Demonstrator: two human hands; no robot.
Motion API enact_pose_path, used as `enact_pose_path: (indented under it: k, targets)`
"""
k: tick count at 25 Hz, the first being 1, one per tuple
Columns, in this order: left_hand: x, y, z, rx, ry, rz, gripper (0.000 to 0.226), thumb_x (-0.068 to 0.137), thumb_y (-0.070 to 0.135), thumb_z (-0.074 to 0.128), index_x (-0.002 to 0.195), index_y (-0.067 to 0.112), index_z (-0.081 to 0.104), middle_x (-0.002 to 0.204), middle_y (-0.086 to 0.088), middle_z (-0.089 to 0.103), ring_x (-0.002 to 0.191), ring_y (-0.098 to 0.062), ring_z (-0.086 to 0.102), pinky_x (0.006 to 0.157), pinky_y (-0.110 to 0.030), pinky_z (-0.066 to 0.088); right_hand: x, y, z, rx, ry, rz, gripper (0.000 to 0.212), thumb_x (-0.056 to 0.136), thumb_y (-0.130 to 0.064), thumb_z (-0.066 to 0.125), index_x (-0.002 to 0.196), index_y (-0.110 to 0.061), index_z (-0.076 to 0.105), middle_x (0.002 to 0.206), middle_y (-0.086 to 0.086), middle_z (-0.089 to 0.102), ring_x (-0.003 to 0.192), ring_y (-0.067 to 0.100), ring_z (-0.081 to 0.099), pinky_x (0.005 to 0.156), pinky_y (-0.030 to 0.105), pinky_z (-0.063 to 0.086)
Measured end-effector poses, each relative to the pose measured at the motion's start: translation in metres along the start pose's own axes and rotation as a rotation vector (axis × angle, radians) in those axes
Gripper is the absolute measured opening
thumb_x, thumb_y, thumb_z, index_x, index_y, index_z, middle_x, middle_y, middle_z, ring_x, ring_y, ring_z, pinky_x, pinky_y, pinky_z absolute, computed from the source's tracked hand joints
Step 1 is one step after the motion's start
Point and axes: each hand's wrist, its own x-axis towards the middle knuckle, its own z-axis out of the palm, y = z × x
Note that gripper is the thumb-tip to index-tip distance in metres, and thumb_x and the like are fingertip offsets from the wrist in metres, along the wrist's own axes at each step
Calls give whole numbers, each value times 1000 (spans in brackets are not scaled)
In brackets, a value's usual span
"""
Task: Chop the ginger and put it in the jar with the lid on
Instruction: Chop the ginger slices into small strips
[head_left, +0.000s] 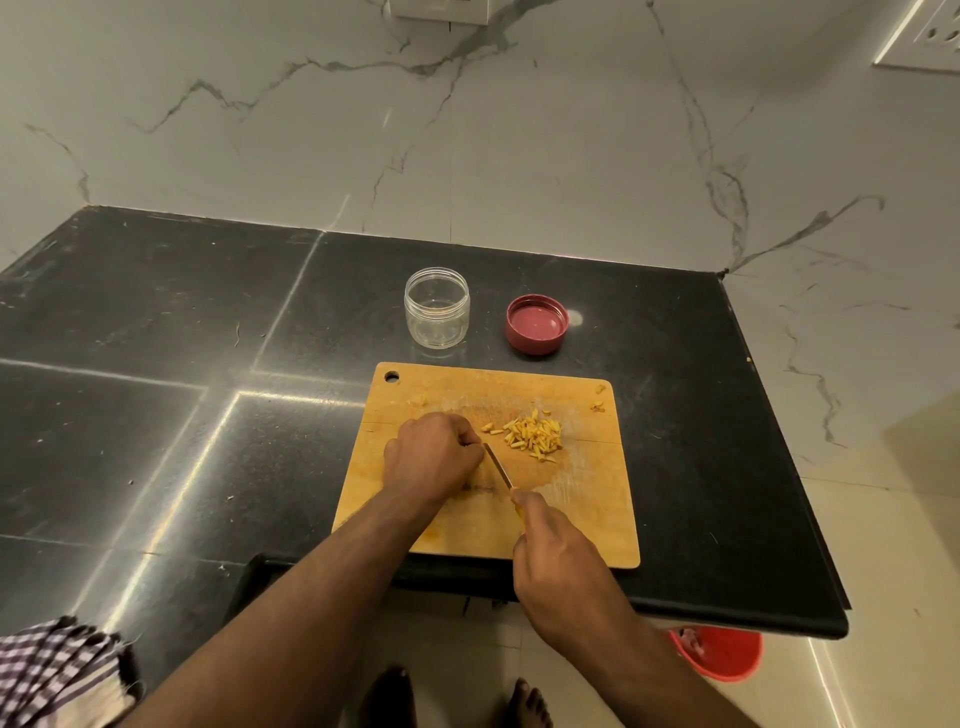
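- One cutting board (582, 525): one pile of chopped ginger (535, 436).
- One open jar (437, 307), one lid (536, 323) beside it.
- Right hand (563, 566) grips one knife (497, 464).
- Left hand (434, 457): fingers curled; contents cannot be told.

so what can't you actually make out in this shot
Head view, the only one:
- The ginger being cut: hidden under the left hand, so what is left of it cannot be told.
- The knife handle: covered by the right hand.
- The red bucket on the floor: mostly hidden by the countertop edge.
- The checked cloth: cut off by the frame's left edge.
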Motion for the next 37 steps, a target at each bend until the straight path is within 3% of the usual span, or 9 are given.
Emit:
enact_pose_path:
  k: [6,9,16,20,24,30,34,37]
  targets:
    - [-3,-8,3,-73,19,13,14,86,39,70,97,33,75,90,16,71,89,-10,62,79,-41,57,-9,0,-10,110,38,31,42,103,-19,36,143,-29,35,125,-10,53,102,5,53,82,14,44]
    - [-2,-9,2,-146,12,-9,14,86,37,72,97,30,76,88,16,71,86,-10,63,81,-42,57,0,-2,-11,105,16,35,43,103,-19,36,145,-28,33,129,-6,53,107,8,55,86,21,46]
    - [0,-7,0,-151,-3,-3,13,87,31,71,97,29,79,94,16,73,87,-8,64,81,-41,57,18,5,6,-61,-22,-44,42,99,-19,34,141,-25,35,124,-7,53,87,5,51,77,21,48]
    - [1,-6,1,-114,8,-10,13,87,34,68,94,31,79,94,19,73,88,-9,63,82,-41,57,15,4,7,-67,-24,-57,45,98,-20,31,143,-24,31,119,-3,55,88,11,55,77,27,51]
    - [-1,-5,3,-97,21,-3,16,88,37,69,99,30,78,96,17,73,88,-8,63,82,-40,58,-4,5,2,-20,-33,-23,43,100,-21,31,142,-28,33,119,-8,54,88,6,53,76,19,47]
    - [-4,-9,0,-156,-3,13,18,89,33,70,104,26,78,95,14,73,85,-8,63,81,-39,58,-6,-2,-9,99,18,22,42,102,-20,36,143,-30,34,117,-9,56,96,7,56,76,19,44]
    - [-4,-7,0,-183,14,-20,4,86,33,73,90,32,74,81,17,68,78,-6,62,78,-40,58,7,-6,-7,52,-1,-2,43,101,-18,37,143,-26,33,120,-4,57,96,10,56,80,26,48]
    - [-4,-6,-1,-175,0,-5,5,87,29,71,88,31,76,82,17,69,78,-7,62,77,-40,58,14,-7,-3,15,-11,-6,42,100,-18,37,142,-26,33,117,-4,57,92,10,56,78,27,49]
